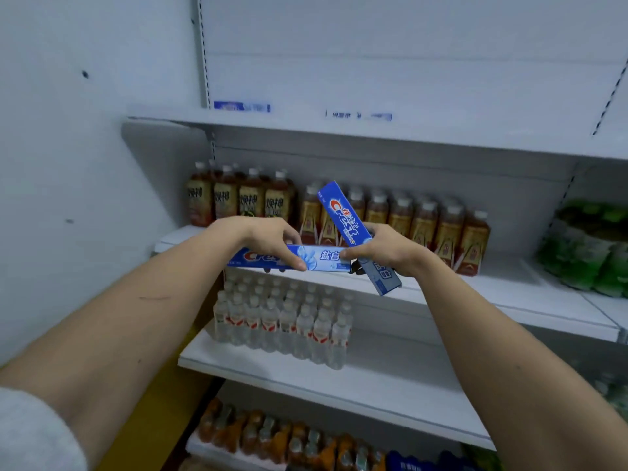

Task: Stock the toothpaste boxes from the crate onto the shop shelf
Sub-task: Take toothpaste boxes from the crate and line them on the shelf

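1. The left hand [268, 237] is pinching a horizontal blue cardboard toothpaste box [289, 258] in its curled fingers [299, 263].
2. The right hand [384, 249] is gripping a tilted second blue toothpaste box [346, 215], its fingers also touching the first.
3. Both boxes are hovering before the white metal shelf [509, 287], where brown tea bottles [424, 226] are standing.

Brown tea bottles [238, 198] stand in rows at the back of the middle shelf — beside them, to the right, amber bottles with red-and-gold labels [441, 232]. Green packets [591, 249] lie at the far right. One shelf down stand clear water bottles [285, 321]; lower still, orange bottles [272, 433], blurred.
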Available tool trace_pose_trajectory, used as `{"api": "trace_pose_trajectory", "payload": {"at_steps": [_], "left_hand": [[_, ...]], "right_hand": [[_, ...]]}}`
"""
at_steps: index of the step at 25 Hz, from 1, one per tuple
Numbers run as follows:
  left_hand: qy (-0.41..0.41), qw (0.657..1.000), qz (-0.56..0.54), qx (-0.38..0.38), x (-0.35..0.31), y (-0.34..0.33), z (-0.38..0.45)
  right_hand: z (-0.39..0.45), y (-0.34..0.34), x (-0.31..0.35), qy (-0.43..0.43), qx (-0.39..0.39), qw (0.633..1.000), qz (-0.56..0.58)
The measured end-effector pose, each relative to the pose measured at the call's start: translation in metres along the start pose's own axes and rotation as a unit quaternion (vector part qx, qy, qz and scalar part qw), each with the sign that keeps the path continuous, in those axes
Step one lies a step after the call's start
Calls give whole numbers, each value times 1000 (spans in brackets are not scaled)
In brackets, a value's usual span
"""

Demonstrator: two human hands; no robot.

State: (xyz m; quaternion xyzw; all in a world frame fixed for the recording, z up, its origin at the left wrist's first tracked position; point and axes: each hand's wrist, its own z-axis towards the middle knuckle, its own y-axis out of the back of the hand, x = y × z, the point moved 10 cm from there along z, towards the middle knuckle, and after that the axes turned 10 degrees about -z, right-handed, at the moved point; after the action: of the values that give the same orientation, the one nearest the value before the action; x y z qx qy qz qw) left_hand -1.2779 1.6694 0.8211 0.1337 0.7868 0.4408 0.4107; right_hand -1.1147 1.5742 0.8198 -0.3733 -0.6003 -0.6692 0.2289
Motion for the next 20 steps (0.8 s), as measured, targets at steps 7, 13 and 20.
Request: {"api": "trace_pose_trajectory", "payload": {"at_steps": [7, 13, 20], "left_hand": [[-68, 992, 42, -96, -13, 132, -56], [-80, 981, 35, -171, -27, 226, -52], [-55, 971, 41, -231, -30, 298, -7]], "right_hand": [[8, 36, 121, 49, -70, 995, -49], [44, 105, 173, 54, -133, 987, -75], [110, 154, 200, 42, -149, 977, -144]]}}
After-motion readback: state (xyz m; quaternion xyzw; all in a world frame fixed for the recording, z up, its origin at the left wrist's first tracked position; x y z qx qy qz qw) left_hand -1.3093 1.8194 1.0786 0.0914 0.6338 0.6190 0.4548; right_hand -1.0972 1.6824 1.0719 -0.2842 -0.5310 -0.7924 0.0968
